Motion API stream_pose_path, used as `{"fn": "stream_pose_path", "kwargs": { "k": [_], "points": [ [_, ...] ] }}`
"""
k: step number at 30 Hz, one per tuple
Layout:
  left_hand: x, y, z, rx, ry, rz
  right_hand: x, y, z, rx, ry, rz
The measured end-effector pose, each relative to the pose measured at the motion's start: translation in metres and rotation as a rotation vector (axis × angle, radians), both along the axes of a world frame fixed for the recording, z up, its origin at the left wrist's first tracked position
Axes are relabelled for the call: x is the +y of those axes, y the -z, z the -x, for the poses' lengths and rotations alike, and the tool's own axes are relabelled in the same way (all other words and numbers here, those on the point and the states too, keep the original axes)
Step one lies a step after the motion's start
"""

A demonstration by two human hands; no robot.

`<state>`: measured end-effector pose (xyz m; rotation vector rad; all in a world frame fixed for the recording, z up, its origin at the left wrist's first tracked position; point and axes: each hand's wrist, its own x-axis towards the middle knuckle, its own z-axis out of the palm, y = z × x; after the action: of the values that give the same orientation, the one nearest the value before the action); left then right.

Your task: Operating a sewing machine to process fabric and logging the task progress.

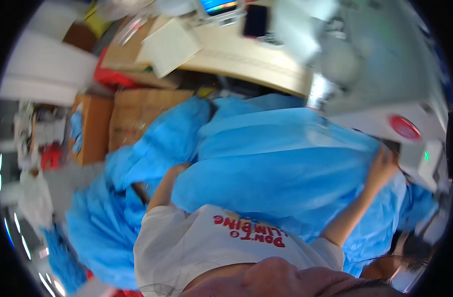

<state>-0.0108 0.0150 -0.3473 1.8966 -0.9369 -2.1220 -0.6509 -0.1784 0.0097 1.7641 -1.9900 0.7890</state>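
Note:
A wide sheet of thin, light-blue fabric point(266, 173) spreads in loose folds across my lap and up to the table edge. At its right end my right hand point(383, 166) is closed on the fabric, slightly blurred. My left hand point(183, 167) reaches in at the left side of the sheet; its fingers are hidden behind a fold, so their grip does not show. More of the blue fabric point(162, 133) lies bunched beyond my left arm and hangs down to the left.
A white machine point(355, 116) with a red oval mark stands at the right, beside a control box point(422, 163) with a green light. On the wooden table point(226, 52) lie a dark phone point(255, 21) and paper point(171, 47). Cardboard boxes point(137, 111) stand at the left.

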Motion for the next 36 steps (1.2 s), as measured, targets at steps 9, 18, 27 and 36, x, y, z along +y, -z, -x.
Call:
{"fn": "stream_pose_path", "kwargs": {
  "k": [9,18,27,36],
  "points": [
    [-0.061,-0.002,0.026,-1.065,-0.013,0.815,0.044,0.000,-0.006,-0.699,0.204,0.145],
    [-0.094,0.048,-0.027,-0.798,-0.252,0.719,0.109,0.089,-0.078,-0.250,-0.130,-1.132],
    [-0.077,-0.059,-0.047,-0.387,-0.748,0.750,0.151,0.067,0.099,0.189,0.185,-0.762],
    [-0.060,-0.241,-0.009,-1.135,0.248,1.109,0.221,-0.049,0.264,0.275,0.509,-0.409]
  ]
}}
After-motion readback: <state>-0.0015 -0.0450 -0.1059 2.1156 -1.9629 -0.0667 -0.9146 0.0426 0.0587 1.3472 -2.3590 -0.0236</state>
